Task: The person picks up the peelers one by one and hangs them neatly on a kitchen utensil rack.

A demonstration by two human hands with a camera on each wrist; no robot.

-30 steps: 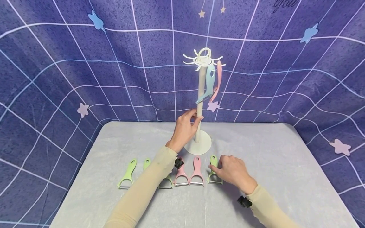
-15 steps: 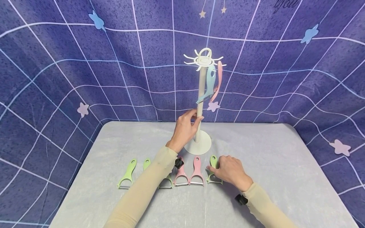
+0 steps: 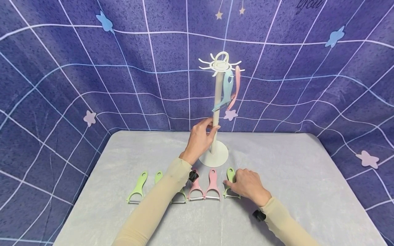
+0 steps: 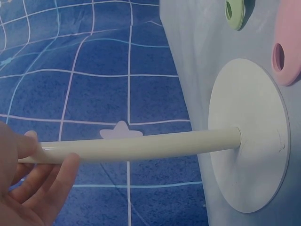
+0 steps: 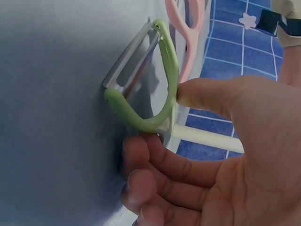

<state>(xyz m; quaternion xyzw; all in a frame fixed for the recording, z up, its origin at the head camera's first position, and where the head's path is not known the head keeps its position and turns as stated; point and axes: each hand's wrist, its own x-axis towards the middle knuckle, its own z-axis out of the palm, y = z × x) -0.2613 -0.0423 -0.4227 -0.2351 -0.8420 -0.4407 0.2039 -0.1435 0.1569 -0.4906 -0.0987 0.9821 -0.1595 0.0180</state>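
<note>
My left hand (image 3: 199,141) grips the cream pole of an upright stand (image 3: 218,99), thumb on one side and fingers on the other. Blue (image 3: 227,87) and pink (image 3: 237,85) peelers hang from hooks at the stand's top. At the right end of a row of peelers, my right hand (image 3: 250,187) pinches a green peeler (image 3: 230,174) between thumb and fingers. In the right wrist view this green peeler (image 5: 172,70) shows its blade close to the tabletop, the thumb at one side of its frame and the index finger at the other.
Two pink peelers (image 3: 212,181) lie side by side in front of the stand's round base (image 3: 221,160). Several green peelers (image 3: 140,184) lie to the left, some partly covered by the left sleeve (image 3: 157,201). A blue patterned curtain (image 3: 147,82) encloses the grey table (image 3: 295,160).
My right hand has shifted slightly left and its forearm has swung a little the same way, the thumb now closer over the green peeler. The left hand has stayed on the pole.
</note>
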